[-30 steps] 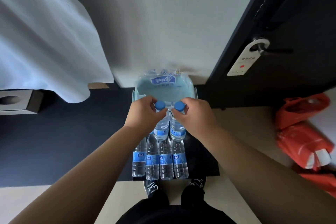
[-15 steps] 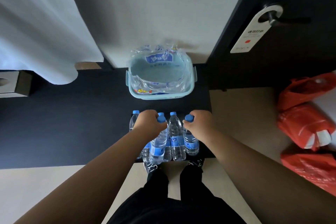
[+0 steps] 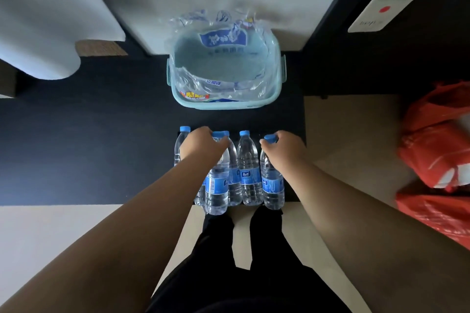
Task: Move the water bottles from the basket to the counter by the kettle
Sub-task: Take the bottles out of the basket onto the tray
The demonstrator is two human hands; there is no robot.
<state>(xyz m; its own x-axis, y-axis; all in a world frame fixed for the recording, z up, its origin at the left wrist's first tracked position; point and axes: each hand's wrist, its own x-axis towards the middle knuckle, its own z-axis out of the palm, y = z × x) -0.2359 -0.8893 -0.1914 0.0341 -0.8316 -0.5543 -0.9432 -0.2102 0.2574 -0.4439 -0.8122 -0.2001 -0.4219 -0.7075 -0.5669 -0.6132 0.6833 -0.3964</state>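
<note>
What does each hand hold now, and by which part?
The left hand grips one water bottle at its neck; the right hand grips another bottle likewise.

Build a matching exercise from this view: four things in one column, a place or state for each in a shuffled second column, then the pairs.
Things
1. basket
2. right hand
3. door hanger
4. red plastic bags

Places or states
A. lie at the far right of the view
B. grips a blue-capped water bottle near its top
C. holds crumpled clear plastic wrap
D. hangs against the dark door, top right

Pairs: 1-C, 2-B, 3-D, 4-A
</note>
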